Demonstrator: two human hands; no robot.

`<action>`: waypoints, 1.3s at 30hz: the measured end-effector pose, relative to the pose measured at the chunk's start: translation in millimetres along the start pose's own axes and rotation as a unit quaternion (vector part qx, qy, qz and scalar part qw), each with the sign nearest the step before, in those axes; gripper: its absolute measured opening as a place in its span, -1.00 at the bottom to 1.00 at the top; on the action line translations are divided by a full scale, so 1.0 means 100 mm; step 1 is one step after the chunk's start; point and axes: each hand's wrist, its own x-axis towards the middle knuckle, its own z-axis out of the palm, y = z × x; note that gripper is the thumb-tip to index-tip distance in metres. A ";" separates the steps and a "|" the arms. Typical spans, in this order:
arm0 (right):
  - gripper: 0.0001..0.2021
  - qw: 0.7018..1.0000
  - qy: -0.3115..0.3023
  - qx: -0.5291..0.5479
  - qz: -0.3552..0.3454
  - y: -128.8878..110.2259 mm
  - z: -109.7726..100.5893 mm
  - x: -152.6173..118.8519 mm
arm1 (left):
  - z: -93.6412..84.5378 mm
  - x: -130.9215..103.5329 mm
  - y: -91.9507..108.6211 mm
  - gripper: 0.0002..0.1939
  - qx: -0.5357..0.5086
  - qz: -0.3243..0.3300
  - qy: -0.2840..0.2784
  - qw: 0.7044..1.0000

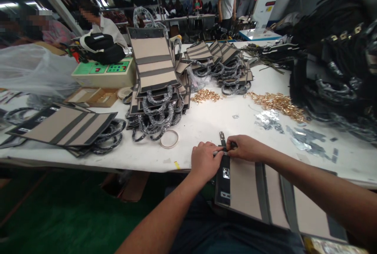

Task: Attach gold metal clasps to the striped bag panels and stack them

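Observation:
A beige bag panel point(244, 185) with dark borders and bands lies at the table's front edge, partly over my lap. Small silvery metal plates point(226, 173) sit on its dark end strip. At the strip's far end, my left hand point(205, 159) is closed, thumb and forefinger pinched at the panel's edge beside a small shiny piece. My right hand point(245, 148) meets it from the other side, fingertips pressed together over the strip; what they grip is mostly hidden. A short dark strap with a metal fitting point(222, 136) sticks out beyond both hands.
Stacked bag panels with wrapped handles point(159, 96) stand at centre left; more panels point(63, 124) lie at far left. Gold fittings point(277, 104) and flat metal plates point(312, 142) are heaped at right, near black bags point(332, 77). A ring point(169, 139) lies left of my hands.

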 end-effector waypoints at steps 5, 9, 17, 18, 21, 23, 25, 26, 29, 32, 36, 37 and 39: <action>-0.92 0.997 0.014 0.081 0.006 0.04 0.06 -0.04 | 0.01 0.04 0.03 -0.80 -0.020 -0.030 0.001 0.999; -0.91 0.995 0.021 0.102 0.005 0.05 0.08 -0.05 | -0.05 0.15 0.05 -0.77 -0.043 -0.095 -0.043 0.994; -0.91 0.985 0.111 0.134 -0.003 -0.02 -0.03 -0.16 | -0.24 0.56 0.08 -0.59 -0.001 -0.098 -0.196 0.976; -0.86 0.972 0.158 0.173 -0.012 -0.05 -0.07 -0.22 | -0.25 0.60 0.08 -0.66 -0.005 -0.094 -0.210 0.973; -0.72 0.889 0.314 0.329 -0.048 -0.12 -0.08 -0.41 | -0.25 0.68 0.07 -0.79 -0.031 -0.100 -0.245 0.964; -0.71 0.825 0.388 0.405 -0.075 -0.13 0.04 -0.51 | -0.22 0.70 0.07 -0.85 -0.061 -0.120 -0.273 0.952; -0.74 0.793 0.415 0.436 -0.099 -0.10 0.23 -0.55 | -0.19 0.71 0.07 -0.89 -0.099 -0.151 -0.305 0.935; -0.74 0.786 0.415 0.446 -0.106 -0.08 0.32 -0.56 | -0.18 0.72 0.07 -0.89 -0.118 -0.166 -0.319 0.926; -0.74 0.732 0.425 0.521 -0.109 -0.04 0.48 -0.53 | -0.16 0.75 0.08 -0.88 -0.168 -0.202 -0.348 0.900; -0.68 0.621 0.434 0.645 -0.100 -0.07 0.42 -0.47 | -0.17 0.81 0.08 -0.95 -0.193 -0.217 -0.361 0.886; -0.58 0.552 0.407 0.721 -0.097 -0.13 0.28 -0.34 | -0.17 0.88 0.07 -0.92 -0.205 -0.225 -0.369 0.878; -0.58 0.546 0.404 0.728 -0.097 -0.14 0.27 -0.30 | -0.17 0.88 0.07 -0.92 -0.210 -0.227 -0.368 0.877; -0.57 0.537 0.399 0.738 -0.092 -0.14 0.26 -0.23 | -0.17 0.87 0.05 -0.95 -0.222 -0.231 -0.364 0.875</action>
